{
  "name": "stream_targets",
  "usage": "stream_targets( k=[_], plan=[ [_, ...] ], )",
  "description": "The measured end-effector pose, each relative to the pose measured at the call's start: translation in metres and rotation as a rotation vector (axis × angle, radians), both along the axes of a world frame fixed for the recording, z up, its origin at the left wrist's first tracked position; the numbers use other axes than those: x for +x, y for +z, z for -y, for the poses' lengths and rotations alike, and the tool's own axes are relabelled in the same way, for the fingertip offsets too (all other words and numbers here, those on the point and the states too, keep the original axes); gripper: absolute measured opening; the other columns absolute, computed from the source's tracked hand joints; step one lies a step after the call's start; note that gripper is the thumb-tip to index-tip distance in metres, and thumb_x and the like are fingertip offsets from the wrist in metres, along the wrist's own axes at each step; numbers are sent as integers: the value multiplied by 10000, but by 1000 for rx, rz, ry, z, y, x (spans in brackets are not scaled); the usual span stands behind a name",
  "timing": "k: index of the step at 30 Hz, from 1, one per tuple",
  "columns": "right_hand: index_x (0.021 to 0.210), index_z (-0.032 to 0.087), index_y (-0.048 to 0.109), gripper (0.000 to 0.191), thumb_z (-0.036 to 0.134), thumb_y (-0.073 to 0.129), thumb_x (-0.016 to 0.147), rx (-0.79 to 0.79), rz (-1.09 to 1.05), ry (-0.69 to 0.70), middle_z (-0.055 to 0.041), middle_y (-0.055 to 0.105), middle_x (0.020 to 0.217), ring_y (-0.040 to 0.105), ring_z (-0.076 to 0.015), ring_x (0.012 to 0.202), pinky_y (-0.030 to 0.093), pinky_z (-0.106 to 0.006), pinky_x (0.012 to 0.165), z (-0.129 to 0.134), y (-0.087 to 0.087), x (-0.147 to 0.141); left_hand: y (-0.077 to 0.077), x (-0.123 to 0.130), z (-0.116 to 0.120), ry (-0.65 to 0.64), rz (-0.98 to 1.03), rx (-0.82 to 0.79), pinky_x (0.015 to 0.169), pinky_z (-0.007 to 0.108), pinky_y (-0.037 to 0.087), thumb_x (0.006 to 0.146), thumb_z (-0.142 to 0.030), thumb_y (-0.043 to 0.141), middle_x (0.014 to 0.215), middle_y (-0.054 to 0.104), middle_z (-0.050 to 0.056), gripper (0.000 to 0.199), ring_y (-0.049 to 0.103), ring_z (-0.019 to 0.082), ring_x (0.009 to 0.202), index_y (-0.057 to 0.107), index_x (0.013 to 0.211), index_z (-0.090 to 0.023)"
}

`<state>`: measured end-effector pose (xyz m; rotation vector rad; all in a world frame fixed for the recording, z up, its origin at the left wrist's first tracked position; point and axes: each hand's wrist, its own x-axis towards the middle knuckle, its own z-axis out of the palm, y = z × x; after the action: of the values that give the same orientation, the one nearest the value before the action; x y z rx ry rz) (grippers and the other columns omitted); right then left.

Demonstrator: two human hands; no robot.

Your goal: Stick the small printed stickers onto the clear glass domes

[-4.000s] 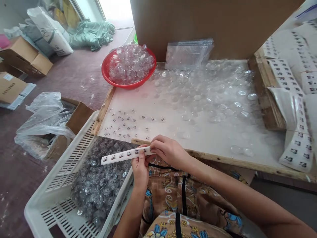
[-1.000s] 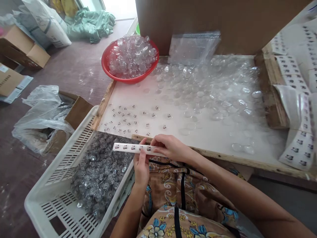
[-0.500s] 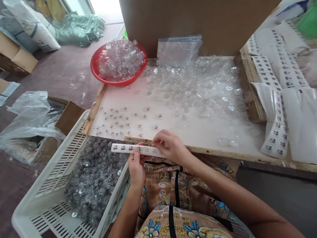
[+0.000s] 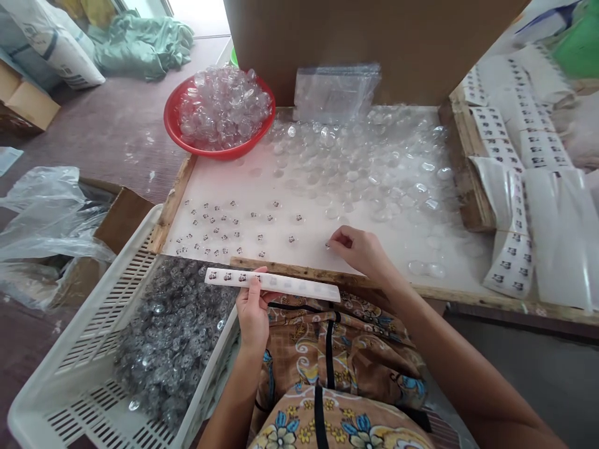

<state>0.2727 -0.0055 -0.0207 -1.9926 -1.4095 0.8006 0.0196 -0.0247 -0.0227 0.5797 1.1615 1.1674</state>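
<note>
Left hand (image 4: pixel 253 318) has the sticker strip (image 4: pixel 299 287) pinched, thumb on top beside the last of four printed marks, bare backing running off to the right. Right hand (image 4: pixel 362 252) is out over the white board (image 4: pixel 234 181), thumb and index closed on one little black-printed sticker (image 4: pixel 328 245) by its edge. Can't tell if it's touching a clear piece underneath yet, too small to see.

For what it's worth, the way to get this neat is probably: hold the sticker by the very rim so the glue stays clean, centre it over the piece, touch down once, then press flat from the middle out. Dragging would likely crease it.

As for where stuff sits: the sticker is right at the right fingertips, just to the right of the nearest marked piece (image 4: pixel 291 239). The strip lies nearly level across the left fingers, in front of the wooden edge (image 4: pixel 304 270), printed end to the left.
</note>
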Motion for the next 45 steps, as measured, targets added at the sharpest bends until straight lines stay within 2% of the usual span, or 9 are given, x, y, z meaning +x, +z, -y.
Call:
stream_targets(
  k=[6, 13, 17, 21, 27, 31, 34, 38, 45],
  plan=[
    [830, 176, 659, 141, 166, 522, 863, 116, 317, 104, -102, 627, 925, 573, -196, 769, 388, -287, 678, -9, -4, -25, -2, 0, 3, 10, 4, -6, 618, 252, 600, 809, -482, 720, 821, 732, 62, 426, 686, 153, 684, 742, 1056, -136],
    [1194, 158, 595, 314, 109, 563, 886, 79, 318, 199, -99, 680, 938, 607, -248, 845, 409, -316, 700, -33, 1, -57, -1, -3, 7, -19, -22, 28, 646, 241, 593, 856, -465, 677, 869, 699, 41, 464, 676, 152, 740, 686, 1220, -178],
    [1102, 157, 634, 206, 184, 621, 898, 224, 184, 271, -129, 666, 1051, 603, -260, 964, 446, -356, 822, -25, 17, -76, -2, -2, 9, -25, -79, 35, 717, 274, 601, 875, -456, 662, 963, 697, 33, 562, 688, 168, 803, 552, 1388, -254],
    [1037, 200, 650, 146, 178, 637, 893, 215, -195, 506, -48, 663, 950, 622, -158, 808, 462, -261, 720, -10, 29, -99, -4, 2, 7, -44, -37, 41, 759, 304, 606, 869, -465, 667, 1170, 690, 80, 582, 706, 207, 907, 534, 1399, -264],
    [900, 181, 632, 102, 148, 542, 938, 364, -164, 518, -87, 656, 1029, 615, -175, 866, 466, -286, 728, 4, 28, -117, -3, 3, 3, -45, 66, 20, 716, 337, 619, 871, -507, 636, 963, 745, 81, 497, 728, 212, 787, 655, 1244, -179],
    [831, 191, 623, 89, 166, 577, 903, 406, -323, 433, -60, 647, 921, 609, -158, 844, 475, -265, 717, 4, 32, -98, -1, 3, 5, -59, 45, -16, 667, 323, 620, 858, -518, 640, 884, 743, 78, 497, 721, 207, 732, 685, 1175, -138],
    [820, 190, 627, 96, 272, 623, 870, 346, -331, 178, -39, 648, 789, 580, -148, 709, 449, -261, 629, -3, 29, -55, -2, 1, 7, -38, -4, -28, 635, 303, 614, 859, -527, 631, 754, 714, 43, 516, 702, 186, 661, 680, 1182, -127],
    [775, 186, 631, 159, 343, 641, 799, 204, -117, -127, -26, 626, 675, 506, -142, 594, 384, -278, 570, -11, 15, 6, -4, -1, 7, -53, -22, -22, 608, 290, 605, 851, -552, 624, 685, 685, 27, 552, 696, 189, 656, 677, 1195, -124],
    [768, 196, 646, 94, 272, 592, 758, 85, 37, -127, -24, 642, 691, 527, -151, 617, 387, -279, 607, -13, -1, 23, -2, 4, 7, -62, -22, -18, 594, 283, 598, 838, -559, 638, 752, 698, 44, 536, 689, 181, 660, 705, 1155, -132]
  ],
)
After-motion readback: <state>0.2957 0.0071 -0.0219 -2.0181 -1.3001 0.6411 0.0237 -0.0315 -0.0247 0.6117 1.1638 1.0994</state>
